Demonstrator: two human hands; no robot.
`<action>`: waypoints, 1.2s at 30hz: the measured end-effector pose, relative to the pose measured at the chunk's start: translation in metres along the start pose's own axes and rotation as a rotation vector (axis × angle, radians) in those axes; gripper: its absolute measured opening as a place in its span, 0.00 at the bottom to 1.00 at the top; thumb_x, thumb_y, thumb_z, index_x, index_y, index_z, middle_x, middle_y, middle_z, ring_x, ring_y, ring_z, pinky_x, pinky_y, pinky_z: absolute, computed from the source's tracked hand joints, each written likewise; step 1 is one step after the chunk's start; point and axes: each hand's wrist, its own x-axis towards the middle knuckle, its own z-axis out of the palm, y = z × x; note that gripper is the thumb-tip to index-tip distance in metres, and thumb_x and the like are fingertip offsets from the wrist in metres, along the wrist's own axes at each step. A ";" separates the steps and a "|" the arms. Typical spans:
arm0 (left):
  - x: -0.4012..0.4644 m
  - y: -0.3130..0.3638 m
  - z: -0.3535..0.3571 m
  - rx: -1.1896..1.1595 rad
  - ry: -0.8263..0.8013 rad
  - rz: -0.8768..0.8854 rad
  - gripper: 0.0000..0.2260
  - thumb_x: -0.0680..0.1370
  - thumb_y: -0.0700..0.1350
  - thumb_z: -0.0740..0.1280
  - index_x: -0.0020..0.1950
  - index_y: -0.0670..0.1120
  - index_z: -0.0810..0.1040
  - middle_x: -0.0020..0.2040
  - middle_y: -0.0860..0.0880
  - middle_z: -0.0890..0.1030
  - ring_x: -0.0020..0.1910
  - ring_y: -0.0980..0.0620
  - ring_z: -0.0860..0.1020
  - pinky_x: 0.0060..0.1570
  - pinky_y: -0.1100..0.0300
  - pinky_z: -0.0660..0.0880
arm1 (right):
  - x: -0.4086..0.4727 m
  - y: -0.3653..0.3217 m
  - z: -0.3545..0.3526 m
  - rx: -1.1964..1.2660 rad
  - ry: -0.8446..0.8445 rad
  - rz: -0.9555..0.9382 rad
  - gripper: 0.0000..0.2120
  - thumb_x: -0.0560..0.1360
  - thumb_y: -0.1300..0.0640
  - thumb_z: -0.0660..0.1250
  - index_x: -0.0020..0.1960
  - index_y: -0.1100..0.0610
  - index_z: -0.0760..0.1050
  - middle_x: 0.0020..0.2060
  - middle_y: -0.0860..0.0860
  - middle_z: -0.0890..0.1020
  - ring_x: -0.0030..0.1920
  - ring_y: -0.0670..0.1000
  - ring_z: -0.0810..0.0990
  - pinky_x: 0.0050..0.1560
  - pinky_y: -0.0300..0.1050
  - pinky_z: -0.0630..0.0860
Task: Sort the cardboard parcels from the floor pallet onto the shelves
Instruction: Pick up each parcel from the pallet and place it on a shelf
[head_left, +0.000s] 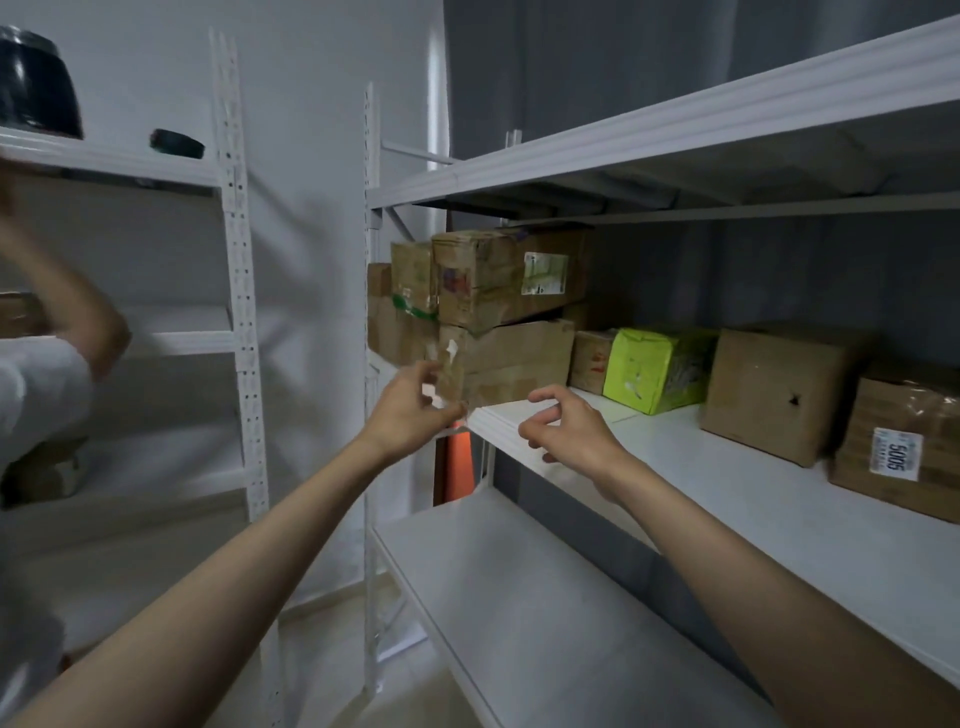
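Two hands are reaching toward the stack at the left end of the middle shelf (675, 447). The left hand (410, 410) is touching the near corner of the bottom box (514, 358), fingers loosely curled against its taped edge, though blur is keeping me from telling whether it is truly gripping. The right hand (566, 426) is hovering just beside the shelf's front edge, fingers half curled, holding nothing. The box is lying straight ahead of both hands, its long axis running along the shelf toward the green parcel (660, 369). The left hand is nearer, so any nudge inward probably starts there.
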 end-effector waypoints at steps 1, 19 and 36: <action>0.017 -0.002 0.000 -0.002 0.018 0.027 0.31 0.74 0.49 0.76 0.74 0.46 0.70 0.67 0.46 0.74 0.56 0.50 0.77 0.51 0.59 0.75 | 0.013 -0.001 0.002 0.016 0.007 0.007 0.22 0.76 0.56 0.70 0.68 0.52 0.71 0.54 0.52 0.82 0.53 0.53 0.82 0.55 0.51 0.82; 0.282 -0.001 -0.024 0.323 0.150 0.234 0.51 0.64 0.80 0.62 0.78 0.51 0.60 0.71 0.40 0.71 0.71 0.39 0.66 0.68 0.46 0.65 | 0.197 -0.084 0.038 0.037 0.215 -0.063 0.31 0.79 0.55 0.69 0.78 0.45 0.60 0.75 0.52 0.65 0.72 0.55 0.69 0.70 0.55 0.72; 0.295 0.021 0.014 -0.099 0.230 0.462 0.41 0.65 0.66 0.72 0.73 0.52 0.64 0.62 0.47 0.65 0.60 0.48 0.69 0.55 0.57 0.66 | 0.202 -0.080 0.042 0.084 0.359 -0.142 0.38 0.79 0.66 0.62 0.82 0.48 0.50 0.79 0.50 0.61 0.77 0.53 0.64 0.76 0.56 0.66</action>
